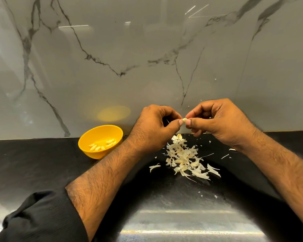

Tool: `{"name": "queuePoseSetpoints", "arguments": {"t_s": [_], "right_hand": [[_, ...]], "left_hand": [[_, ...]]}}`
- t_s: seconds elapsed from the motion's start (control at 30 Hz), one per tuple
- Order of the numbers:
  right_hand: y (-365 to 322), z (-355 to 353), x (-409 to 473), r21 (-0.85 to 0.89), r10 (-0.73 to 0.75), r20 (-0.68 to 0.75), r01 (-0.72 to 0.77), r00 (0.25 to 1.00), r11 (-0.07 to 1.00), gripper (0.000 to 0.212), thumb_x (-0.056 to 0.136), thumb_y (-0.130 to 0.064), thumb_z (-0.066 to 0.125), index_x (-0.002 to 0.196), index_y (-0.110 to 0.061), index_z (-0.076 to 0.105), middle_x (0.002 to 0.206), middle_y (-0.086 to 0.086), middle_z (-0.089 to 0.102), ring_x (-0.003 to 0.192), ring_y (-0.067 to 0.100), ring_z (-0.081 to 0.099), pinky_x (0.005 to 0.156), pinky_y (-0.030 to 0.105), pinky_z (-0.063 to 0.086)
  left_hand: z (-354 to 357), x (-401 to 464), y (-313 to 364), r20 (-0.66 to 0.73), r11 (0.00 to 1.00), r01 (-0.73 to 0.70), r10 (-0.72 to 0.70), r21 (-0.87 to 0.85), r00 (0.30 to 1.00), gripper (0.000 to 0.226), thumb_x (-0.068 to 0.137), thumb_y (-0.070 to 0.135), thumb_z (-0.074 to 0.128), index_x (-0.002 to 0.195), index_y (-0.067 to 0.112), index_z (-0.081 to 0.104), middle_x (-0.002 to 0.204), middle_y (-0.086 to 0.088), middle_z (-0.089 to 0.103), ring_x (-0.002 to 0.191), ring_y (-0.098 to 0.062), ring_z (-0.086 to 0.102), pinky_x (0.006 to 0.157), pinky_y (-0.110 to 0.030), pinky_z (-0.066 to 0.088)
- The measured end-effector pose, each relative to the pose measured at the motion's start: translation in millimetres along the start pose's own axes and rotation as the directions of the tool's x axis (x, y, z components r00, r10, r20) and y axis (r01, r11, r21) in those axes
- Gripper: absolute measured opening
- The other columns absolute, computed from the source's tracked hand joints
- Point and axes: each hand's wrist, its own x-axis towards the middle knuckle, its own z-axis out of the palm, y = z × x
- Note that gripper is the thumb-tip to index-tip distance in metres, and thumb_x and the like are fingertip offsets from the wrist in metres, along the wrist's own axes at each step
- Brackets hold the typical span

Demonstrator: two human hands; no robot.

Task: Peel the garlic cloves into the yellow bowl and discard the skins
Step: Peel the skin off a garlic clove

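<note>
Both hands' fingertips (181, 121) around garlic clove (184, 120)

Black counter (33, 165): yellow bowl (87, 142) w/ cloves, skin pile (184, 157).

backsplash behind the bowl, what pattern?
Pale grey-white marble backsplash with dark branching veins, glossy; head view shows it.

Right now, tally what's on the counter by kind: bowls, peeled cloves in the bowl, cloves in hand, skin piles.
Yellow bowl: 1
Peeled cloves in the bowl: about 9, some overlap
Clove pinched between left hand and right hand: 1
Main pile of skins on the black counter, plus stray flakes: 1
Total: about 12
</note>
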Motion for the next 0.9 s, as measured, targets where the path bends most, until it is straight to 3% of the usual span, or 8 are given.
{"name": "queuePoseSetpoints", "arguments": {"t_s": [0.2,0.4,0.53,0.7,0.9], "right_hand": [[-2.0,3.0,-1.8,-0.118,-0.063,-0.014,0.061,0.998,0.991,0.009,0.087,-0.017,0.082,0.095,-0.015,0.078,0.08,-0.001,0.079,0.07,0.013,0.077,0.064,0.021,0.061],[-2.8,4.4,-1.0,0.004,-0.015,-0.008,0.015,1.0,1.0,0.013,0.089,-0.012,0.079,0.101,-0.008,0.078,0.085,0.007,0.079,0.078,0.021,0.079,0.069,0.032,0.066],[-2.7,4.6,-0.9,0.013,0.001,-0.012,-0.001,1.0,1.0,0.013,0.088,-0.012,0.079,0.101,-0.008,0.077,0.084,0.007,0.079,0.077,0.021,0.079,0.069,0.032,0.066],[-1.9,5.7,-0.4,-0.053,-0.015,-0.015,0.014,1.0,0.998,0.012,0.088,-0.014,0.08,0.099,-0.011,0.078,0.083,0.004,0.079,0.075,0.018,0.079,0.067,0.029,0.065],[-1.8,3.3,-1.6,0.002,0.008,-0.004,-0.008,1.0,1.0,0.012,0.089,-0.01,0.078,0.101,-0.007,0.077,0.084,0.007,0.08,0.077,0.021,0.079,0.069,0.033,0.066]], "left_hand": [[5.0,-0.1,2.1,-0.013,0.993,0.085,-0.086,-0.078,0.996,0.007,0.099,0.017,0.07,0.093,0.015,0.075,0.074,-0.002,0.073,0.065,-0.018,0.071,0.065,-0.037,0.065],[6.2,-0.9,3.8,0.0,0.975,0.13,-0.133,-0.181,0.991,0.01,0.101,0.015,0.067,0.095,0.011,0.073,0.073,-0.005,0.069,0.059,-0.011,0.064,0.058,-0.026,0.055],[4.4,-2.4,4.1,0.009,0.957,0.141,-0.143,-0.255,0.99,0.01,0.1,0.013,0.069,0.097,0.007,0.075,0.077,-0.01,0.073,0.058,-0.012,0.065,0.054,-0.026,0.053],[4.5,-2.0,3.6,-0.005,0.98,0.101,-0.103,-0.169,0.995,0.009,0.099,0.02,0.073,0.097,0.011,0.077,0.078,-0.008,0.075,0.06,-0.01,0.068,0.058,-0.022,0.055],[2.2,-2.0,3.7,0.044,0.992,0.069,-0.064,-0.108,0.997,0.009,0.103,0.016,0.069,0.107,0.01,0.075,0.081,-0.003,0.074,0.064,-0.007,0.07,0.06,-0.022,0.058]]}}
